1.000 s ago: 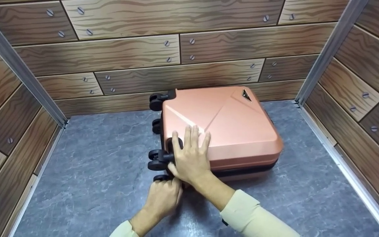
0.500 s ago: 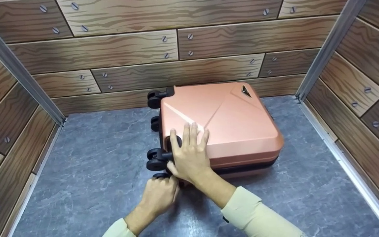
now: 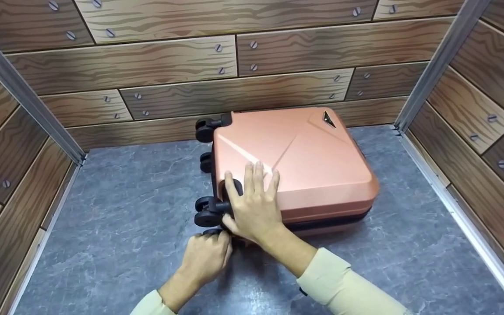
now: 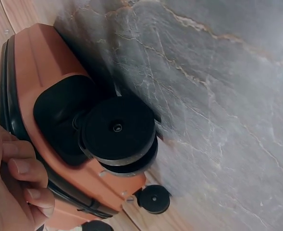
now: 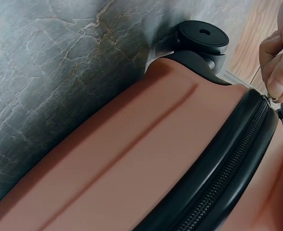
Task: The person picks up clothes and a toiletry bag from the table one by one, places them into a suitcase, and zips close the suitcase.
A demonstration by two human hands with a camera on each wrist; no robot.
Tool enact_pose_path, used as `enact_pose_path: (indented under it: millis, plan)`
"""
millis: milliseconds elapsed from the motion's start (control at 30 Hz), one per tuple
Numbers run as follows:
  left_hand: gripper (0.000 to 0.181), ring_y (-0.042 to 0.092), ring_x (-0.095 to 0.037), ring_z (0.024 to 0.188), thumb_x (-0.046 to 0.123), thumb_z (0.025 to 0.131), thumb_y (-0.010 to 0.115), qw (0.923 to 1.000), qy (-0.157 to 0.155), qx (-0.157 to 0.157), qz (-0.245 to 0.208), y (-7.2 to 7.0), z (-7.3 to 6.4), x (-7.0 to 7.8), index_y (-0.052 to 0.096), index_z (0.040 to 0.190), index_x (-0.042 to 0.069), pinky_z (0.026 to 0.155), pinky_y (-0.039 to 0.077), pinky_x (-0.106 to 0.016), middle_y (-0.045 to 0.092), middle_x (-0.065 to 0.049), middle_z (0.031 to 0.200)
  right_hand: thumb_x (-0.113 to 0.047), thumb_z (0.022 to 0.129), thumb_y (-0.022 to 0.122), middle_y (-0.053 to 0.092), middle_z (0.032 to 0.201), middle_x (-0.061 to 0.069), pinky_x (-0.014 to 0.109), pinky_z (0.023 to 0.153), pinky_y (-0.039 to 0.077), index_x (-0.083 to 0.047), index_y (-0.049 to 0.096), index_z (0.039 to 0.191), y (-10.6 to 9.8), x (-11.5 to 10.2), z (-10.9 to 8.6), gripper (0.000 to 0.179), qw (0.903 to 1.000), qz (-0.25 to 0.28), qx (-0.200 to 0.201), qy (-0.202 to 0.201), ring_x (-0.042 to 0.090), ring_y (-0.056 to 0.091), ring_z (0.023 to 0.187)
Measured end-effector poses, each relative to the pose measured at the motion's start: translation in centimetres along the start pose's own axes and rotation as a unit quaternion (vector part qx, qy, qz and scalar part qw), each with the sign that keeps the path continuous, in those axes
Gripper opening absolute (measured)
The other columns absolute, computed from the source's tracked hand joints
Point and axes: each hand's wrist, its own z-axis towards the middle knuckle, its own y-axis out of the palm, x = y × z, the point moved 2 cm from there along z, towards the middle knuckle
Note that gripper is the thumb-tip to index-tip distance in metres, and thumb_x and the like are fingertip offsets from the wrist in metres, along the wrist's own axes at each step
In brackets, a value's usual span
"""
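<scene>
A rose-pink hard-shell suitcase (image 3: 304, 162) lies flat on the floor, its wheels pointing left. My right hand (image 3: 256, 214) rests on its near left corner with fingers spread over the top shell. Just below, at the wheel end, my left hand (image 3: 206, 258) has curled fingers. In the right wrist view, the left thumb and fingers pinch a small zipper pull (image 5: 271, 99) at the suitcase corner. The zipper (image 5: 227, 173) runs between black trims along the side, its teeth meshed there. A black caster wheel (image 4: 119, 127) sits close to the left fingers (image 4: 28, 168).
Grey marbled floor (image 3: 138, 210) surrounds the suitcase. A wood-patterned back wall (image 3: 181, 100) stands right behind it, with similar walls left and right. Metal strips (image 3: 462, 223) edge the floor. Another double caster (image 3: 208, 211) sticks out beside the right hand.
My left hand has moved left along the suitcase's near corner, round toward the wheel end. The right hand stays on the shell. The head view has shifted slightly.
</scene>
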Motion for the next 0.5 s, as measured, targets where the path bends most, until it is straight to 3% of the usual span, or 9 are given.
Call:
enact_pose_path:
  millis: [500]
  plan:
    - [0.018,0.05,-0.02,0.041,0.025,0.084,0.057,0.9998,-0.007,-0.008,0.017,-0.02,-0.6,-0.47,0.054,0.069,0.016,0.037,0.032,-0.035,0.052,0.0,0.051,-0.065,0.068,0.067,0.053,0.139,0.032,0.074,0.097,0.037,-0.018,0.054,0.143,-0.28,0.39,-0.68,0.09,0.9998,0.004,0.018,-0.011,0.052,0.048,0.131]
